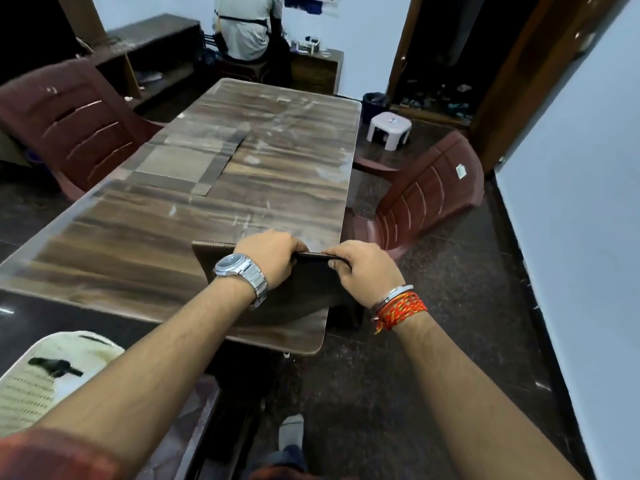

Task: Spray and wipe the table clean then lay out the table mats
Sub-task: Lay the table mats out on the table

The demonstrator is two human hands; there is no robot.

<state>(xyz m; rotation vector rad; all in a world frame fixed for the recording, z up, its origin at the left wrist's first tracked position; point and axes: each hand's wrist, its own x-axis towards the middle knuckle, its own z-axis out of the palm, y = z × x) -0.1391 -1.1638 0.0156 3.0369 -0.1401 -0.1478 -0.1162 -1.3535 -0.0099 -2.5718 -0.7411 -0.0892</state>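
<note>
1. nearest, at the lower left, a pale cloth [62, 348] lies on a white seat with what looks like a black-triggered spray bottle [55, 365] on it; both are set down, well apart from the hands.
2. the left hand [268, 258], with a wristwatch [239, 268], curls its fingers over the top edge of a dark mat [311, 289] and grips it.
3. the right hand [363, 268], with red threads at the wrist, pinches the same top edge just beside the left hand.
4. the dark mat stands tilted on edge over the near right corner of the table [138, 244]; i cannot tell whether it is one mat or several held together.
5. further along, on the left side of the table, a checked laid mat [180, 161] lies flat, its far end possibly overlapping another; that part is blurred.
6. pale streaks show on the tabletop, mostly toward the far right; whether they are wet smears or wear i cannot tell.
7. a brown chair [69, 123] stands at the left side and another chair [426, 202] at the right; a small stool [389, 126] sits beyond.
8. judgement: spraying and wiping look finished, laying out is under way, with at least the right-side places left to set.
</note>
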